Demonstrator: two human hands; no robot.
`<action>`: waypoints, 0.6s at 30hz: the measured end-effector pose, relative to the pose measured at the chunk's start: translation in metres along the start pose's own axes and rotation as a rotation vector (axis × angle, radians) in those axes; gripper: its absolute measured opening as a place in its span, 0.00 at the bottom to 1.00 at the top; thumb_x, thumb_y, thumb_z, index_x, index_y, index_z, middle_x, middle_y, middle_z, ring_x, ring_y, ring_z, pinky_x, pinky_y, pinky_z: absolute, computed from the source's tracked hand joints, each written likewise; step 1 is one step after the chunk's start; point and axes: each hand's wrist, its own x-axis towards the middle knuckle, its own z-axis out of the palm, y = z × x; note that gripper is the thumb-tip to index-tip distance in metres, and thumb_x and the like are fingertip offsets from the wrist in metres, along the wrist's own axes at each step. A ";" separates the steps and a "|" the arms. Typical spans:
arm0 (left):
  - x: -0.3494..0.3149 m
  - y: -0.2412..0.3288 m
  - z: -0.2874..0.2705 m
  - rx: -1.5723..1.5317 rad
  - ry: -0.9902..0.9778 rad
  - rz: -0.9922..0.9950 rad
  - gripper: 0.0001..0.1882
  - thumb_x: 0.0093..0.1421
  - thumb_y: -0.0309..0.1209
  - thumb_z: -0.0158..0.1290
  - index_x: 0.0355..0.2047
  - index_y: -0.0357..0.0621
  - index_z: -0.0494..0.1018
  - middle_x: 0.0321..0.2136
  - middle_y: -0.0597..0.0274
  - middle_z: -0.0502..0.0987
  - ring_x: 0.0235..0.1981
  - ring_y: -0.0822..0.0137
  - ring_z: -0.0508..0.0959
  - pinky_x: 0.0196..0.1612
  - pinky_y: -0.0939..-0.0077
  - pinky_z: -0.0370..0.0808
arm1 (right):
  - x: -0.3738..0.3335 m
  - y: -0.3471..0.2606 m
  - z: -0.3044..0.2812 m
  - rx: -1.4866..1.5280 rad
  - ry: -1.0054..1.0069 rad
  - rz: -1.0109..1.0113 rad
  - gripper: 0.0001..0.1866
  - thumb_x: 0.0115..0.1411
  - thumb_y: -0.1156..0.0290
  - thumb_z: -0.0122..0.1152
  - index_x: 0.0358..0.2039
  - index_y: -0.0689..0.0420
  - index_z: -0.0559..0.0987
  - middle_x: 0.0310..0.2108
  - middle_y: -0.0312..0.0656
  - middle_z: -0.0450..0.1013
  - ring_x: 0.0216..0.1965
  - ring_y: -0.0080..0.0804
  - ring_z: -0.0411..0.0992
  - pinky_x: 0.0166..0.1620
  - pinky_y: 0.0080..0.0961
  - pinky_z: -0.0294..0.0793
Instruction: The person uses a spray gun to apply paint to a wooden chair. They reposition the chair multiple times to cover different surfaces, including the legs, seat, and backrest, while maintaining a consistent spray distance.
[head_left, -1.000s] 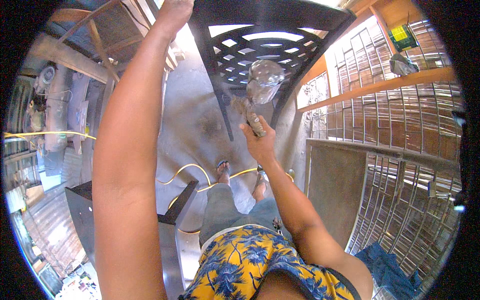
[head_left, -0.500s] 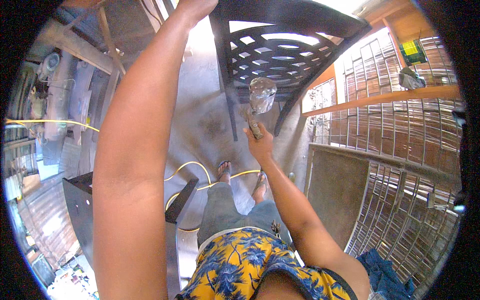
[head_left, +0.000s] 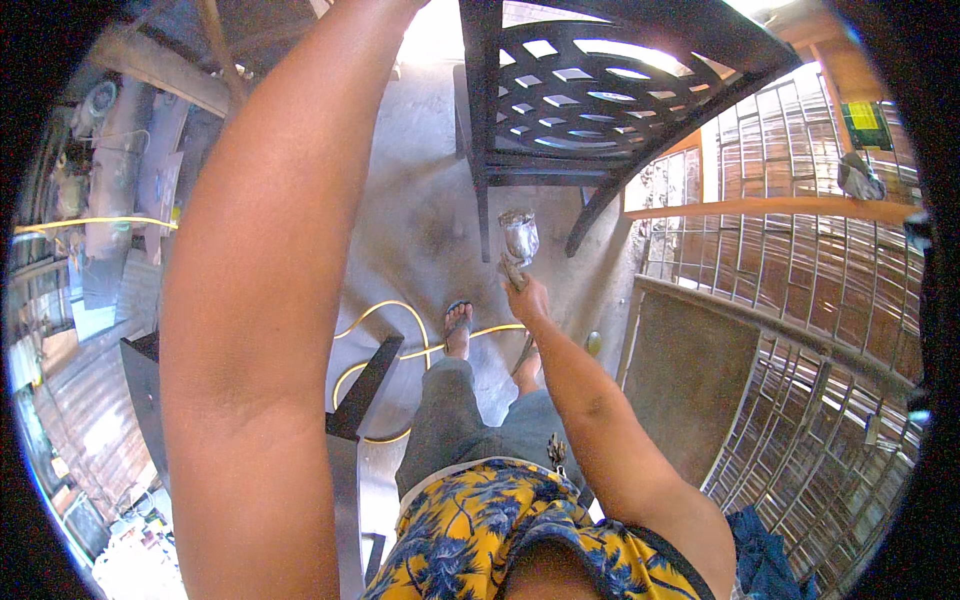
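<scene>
My right hand [head_left: 528, 300] is closed round the grimy handle of a spray gun [head_left: 519, 240], whose shiny silvery cup stands above my fist. In front of the spray gun rises a black chair [head_left: 640, 140] with a lattice of cut-out shapes. The gun is apart from it, below the lattice and between two of its legs. My left forearm [head_left: 265, 270] stretches up across the left side to the top edge. The left hand itself lies beyond the picture, so what it touches is hidden.
A yellow hose [head_left: 388, 304] loops over the floor by my feet. Another black furniture piece [head_left: 362, 395] stands close at my left, partly behind my forearm. To the right, a wooden rail [head_left: 770, 207] crosses a metal-grid wall, with a brown panel [head_left: 685, 365] below.
My right hand has drawn the spray gun lower, away from the lattice. The chair appears further right and higher. My left hand has slipped out past the top edge.
</scene>
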 end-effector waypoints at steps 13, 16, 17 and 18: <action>-0.089 0.004 -0.012 0.005 0.004 -0.055 0.31 0.68 0.55 0.50 0.54 0.39 0.75 0.50 0.38 0.81 0.54 0.45 0.80 0.58 0.58 0.73 | -0.137 0.045 -0.105 0.289 -0.096 -0.216 0.26 0.61 0.58 0.72 0.53 0.62 0.80 0.34 0.46 0.81 0.35 0.37 0.78 0.41 0.37 0.77; -0.135 0.003 -0.007 0.068 0.052 -0.022 0.30 0.69 0.53 0.49 0.58 0.40 0.73 0.53 0.41 0.80 0.55 0.46 0.80 0.59 0.59 0.73 | -0.171 0.065 -0.140 0.278 -0.059 -0.230 0.23 0.62 0.60 0.72 0.52 0.61 0.80 0.30 0.38 0.78 0.30 0.25 0.72 0.35 0.29 0.73; -0.155 0.002 -0.006 0.088 0.105 0.034 0.31 0.70 0.54 0.48 0.59 0.41 0.72 0.54 0.41 0.79 0.55 0.46 0.80 0.60 0.60 0.73 | -0.179 0.073 -0.151 0.211 -0.034 -0.196 0.22 0.62 0.61 0.72 0.51 0.60 0.80 0.29 0.35 0.76 0.28 0.22 0.69 0.33 0.26 0.72; -0.168 0.003 -0.006 0.058 0.084 0.002 0.30 0.70 0.53 0.48 0.60 0.41 0.71 0.54 0.41 0.79 0.55 0.45 0.80 0.60 0.59 0.72 | -0.188 0.080 -0.162 0.292 0.002 -0.246 0.20 0.63 0.62 0.71 0.50 0.60 0.80 0.29 0.34 0.76 0.28 0.21 0.69 0.32 0.26 0.71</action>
